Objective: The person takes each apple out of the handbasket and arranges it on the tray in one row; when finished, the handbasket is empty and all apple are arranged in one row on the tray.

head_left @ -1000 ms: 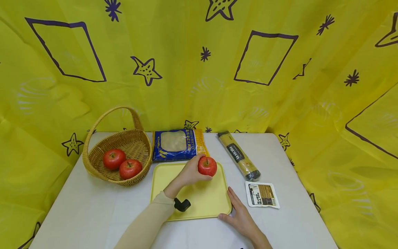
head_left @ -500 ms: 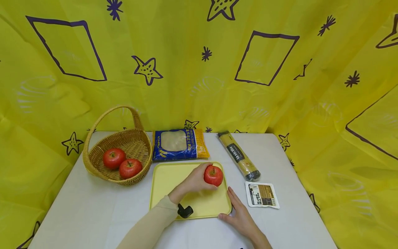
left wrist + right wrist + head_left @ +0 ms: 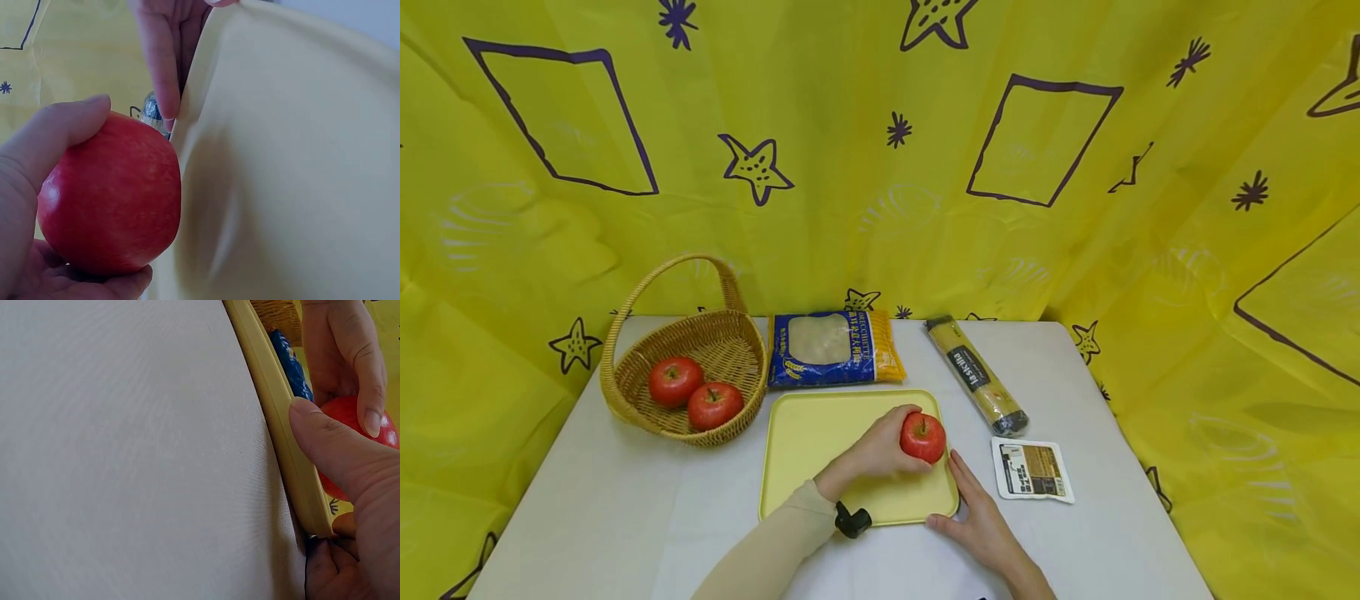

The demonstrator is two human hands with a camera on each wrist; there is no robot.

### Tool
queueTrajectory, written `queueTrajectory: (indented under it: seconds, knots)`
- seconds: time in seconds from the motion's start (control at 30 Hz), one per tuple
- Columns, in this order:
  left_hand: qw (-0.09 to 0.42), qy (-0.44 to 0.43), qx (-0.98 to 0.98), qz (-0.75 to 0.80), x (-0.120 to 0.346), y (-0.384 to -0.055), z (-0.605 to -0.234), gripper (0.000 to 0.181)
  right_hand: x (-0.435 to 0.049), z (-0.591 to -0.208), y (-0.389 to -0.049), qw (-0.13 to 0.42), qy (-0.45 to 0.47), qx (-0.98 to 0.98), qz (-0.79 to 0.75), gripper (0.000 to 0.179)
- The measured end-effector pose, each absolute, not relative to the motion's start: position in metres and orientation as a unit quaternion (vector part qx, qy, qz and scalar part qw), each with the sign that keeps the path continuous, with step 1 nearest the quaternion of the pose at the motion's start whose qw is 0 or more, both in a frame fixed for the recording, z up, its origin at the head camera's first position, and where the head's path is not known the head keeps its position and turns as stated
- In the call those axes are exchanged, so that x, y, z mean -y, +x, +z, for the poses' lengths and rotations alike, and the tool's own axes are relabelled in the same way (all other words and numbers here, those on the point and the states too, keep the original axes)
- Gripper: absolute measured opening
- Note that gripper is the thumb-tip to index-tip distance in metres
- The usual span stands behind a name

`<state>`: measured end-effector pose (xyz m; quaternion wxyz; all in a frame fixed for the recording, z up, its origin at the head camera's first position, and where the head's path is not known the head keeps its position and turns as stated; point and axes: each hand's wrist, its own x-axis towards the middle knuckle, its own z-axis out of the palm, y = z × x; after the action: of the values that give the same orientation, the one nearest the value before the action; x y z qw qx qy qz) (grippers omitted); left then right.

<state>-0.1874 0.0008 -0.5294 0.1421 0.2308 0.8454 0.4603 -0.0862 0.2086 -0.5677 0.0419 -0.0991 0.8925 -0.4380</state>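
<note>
My left hand [image 3: 882, 448] grips a red apple [image 3: 923, 438], thumb on one side and fingers on the other. It holds the apple low over the right part of a pale yellow rectangular tray [image 3: 808, 425]. A shadow falls on the tray beside the apple in the left wrist view. My right hand [image 3: 985, 529] holds the tray's front right corner, thumb at the front rim and fingers along the right side. From the right wrist, the thumb [image 3: 331, 440] lies against the tray's rim. Two more red apples, one [image 3: 675, 382] behind the other [image 3: 714, 406], rest in a wicker basket [image 3: 730, 346].
Behind the tray lies a blue and orange pasta bag [image 3: 820, 350]. A long pasta packet [image 3: 976, 377] lies slanted at the right, with a small white-edged packet [image 3: 1033, 470] in front of it. A yellow patterned curtain [image 3: 850, 242] surrounds the white table [image 3: 625, 508].
My left hand has carried the apple toward the front right over the tray, from its far right corner to near the right edge. My right hand keeps its place at the tray corner.
</note>
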Motion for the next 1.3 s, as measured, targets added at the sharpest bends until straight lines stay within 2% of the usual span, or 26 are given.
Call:
queueTrajectory:
  seconds: [0.67, 1.3]
  knots:
    - [0.146, 0.232, -0.844, 0.462, -0.005, -0.183, -0.536, 0.087, -0.207, -0.566, -0.086, 0.044, -0.097, -0.895, -0.434, 0.101]
    - [0.149, 0.243, -0.840, 0.462, -0.005, -0.182, -0.541, 0.095, -0.207, -0.567, -0.087, 0.040, -0.102, -0.895, -0.432, 0.101]
